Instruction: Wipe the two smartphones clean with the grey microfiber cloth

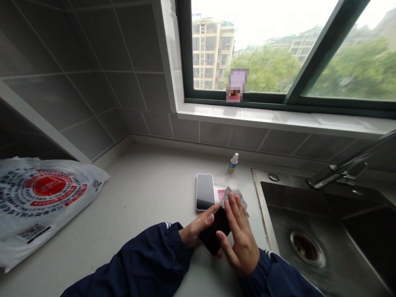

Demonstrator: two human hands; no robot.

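My left hand (198,227) grips a dark phone (215,231) along its left side, with the phone tilted over the counter. Under the fingers of my right hand (239,235) is a crumpled grey cloth (241,198), pressed against the phone's upper end; the right thumb lies near the screen. Just beyond, a second phone (205,192) with a light rim rests face up on the counter. A pink item (220,194) lies beside it, partly covered by the cloth and hand. Farther back stands a small white-capped spray bottle (233,163) with a blue and yellow label.
To the right, a steel sink (276,214) with a faucet (328,175) is set into the white counter (139,194). A white plastic bag (46,198) with red and black print lies at the left. Behind run a tiled wall and a window sill (262,121).
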